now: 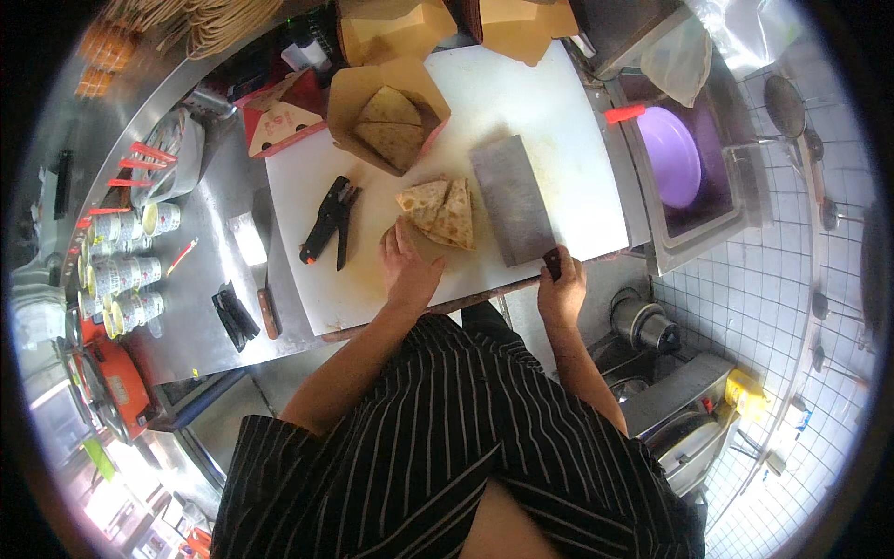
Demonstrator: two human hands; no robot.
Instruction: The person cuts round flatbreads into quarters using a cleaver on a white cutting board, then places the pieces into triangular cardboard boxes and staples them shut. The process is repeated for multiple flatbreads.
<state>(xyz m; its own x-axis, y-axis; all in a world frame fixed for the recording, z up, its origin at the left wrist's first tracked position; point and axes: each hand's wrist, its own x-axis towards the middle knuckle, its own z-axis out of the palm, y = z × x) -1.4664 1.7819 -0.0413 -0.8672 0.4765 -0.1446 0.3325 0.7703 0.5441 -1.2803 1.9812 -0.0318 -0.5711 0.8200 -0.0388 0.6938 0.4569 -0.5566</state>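
My right hand [563,288] grips the dark handle of a wide cleaver [513,202], whose blade lies over a white cutting board [552,105]. To the blade's left are cut wedges of browned flatbread [447,213]. My left hand [408,269] is at their lower left edge, fingers loosely spread; whether the fingertips touch the bread cannot be told. An open cardboard box [341,105] beyond the bread holds more wedges. A black hand tool with two handles [328,222] lies on the board to the left.
Left of the board are a wood-handled scraper [268,313], a black object [234,318] and stacked paper cups [124,274]. A red-and-tan box [286,122] and open boxes [398,29] stand at the back. At right, a sink [730,168] holds a purple basin [672,159].
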